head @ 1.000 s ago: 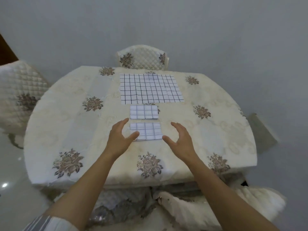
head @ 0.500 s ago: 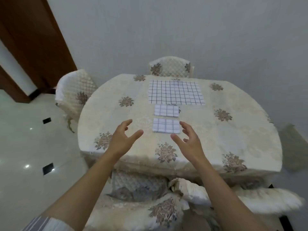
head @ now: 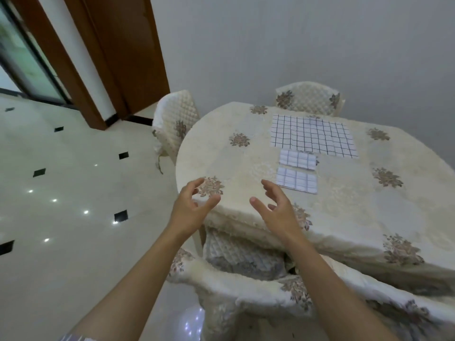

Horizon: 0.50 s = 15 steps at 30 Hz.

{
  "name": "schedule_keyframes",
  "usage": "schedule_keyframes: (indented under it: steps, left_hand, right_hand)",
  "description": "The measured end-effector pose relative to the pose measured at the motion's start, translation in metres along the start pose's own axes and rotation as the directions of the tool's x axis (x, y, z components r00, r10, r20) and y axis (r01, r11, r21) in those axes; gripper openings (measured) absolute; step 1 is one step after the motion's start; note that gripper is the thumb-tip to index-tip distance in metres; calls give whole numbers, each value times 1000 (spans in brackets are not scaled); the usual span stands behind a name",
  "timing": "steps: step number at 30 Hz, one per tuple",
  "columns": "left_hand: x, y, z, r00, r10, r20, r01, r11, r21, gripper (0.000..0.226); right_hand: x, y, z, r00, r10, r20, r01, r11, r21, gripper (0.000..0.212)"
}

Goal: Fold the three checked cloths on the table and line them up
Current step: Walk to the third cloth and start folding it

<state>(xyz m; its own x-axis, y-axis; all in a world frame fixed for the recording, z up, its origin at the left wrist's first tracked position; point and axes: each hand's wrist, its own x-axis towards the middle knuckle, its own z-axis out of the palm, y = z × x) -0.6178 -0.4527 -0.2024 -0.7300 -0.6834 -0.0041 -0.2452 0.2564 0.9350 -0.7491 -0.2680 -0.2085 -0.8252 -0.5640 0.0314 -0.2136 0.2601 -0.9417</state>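
Note:
Three white checked cloths lie in a row on the cream flowered table [head: 344, 205]. The far cloth [head: 312, 136] is spread out flat. A small folded cloth [head: 298, 159] lies in front of it, and a second folded cloth [head: 296, 180] lies nearest me. My left hand [head: 190, 206] hovers over the table's near-left edge, fingers loosely curved, holding nothing. My right hand [head: 277, 209] hovers just left of and below the nearest folded cloth, fingers relaxed and empty, not touching it.
A quilted chair [head: 174, 121] stands at the table's left, another chair [head: 309, 98] at the far side, and a covered chair [head: 246, 274] is tucked under the near edge. A brown wooden door frame [head: 118, 57] and tiled floor [head: 61, 193] lie to the left.
Both hands have drawn back from the nearest folded cloth toward the table's near-left edge. The camera view has swung left, showing more floor and door.

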Motion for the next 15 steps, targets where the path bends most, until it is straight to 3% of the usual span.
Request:
schedule_keyframes:
  steps: [9, 15]
  left_hand:
    - [32, -50, -151, 998, -7, -62, 2, 996, -91, 64]
    - [54, -81, -228, 998, -28, -60, 22, 995, -98, 67]
  right_hand:
    - [12, -69, 178, 999, -46, 8, 46, 999, -20, 58]
    - [26, -103, 251, 998, -55, 19, 57, 995, -77, 56]
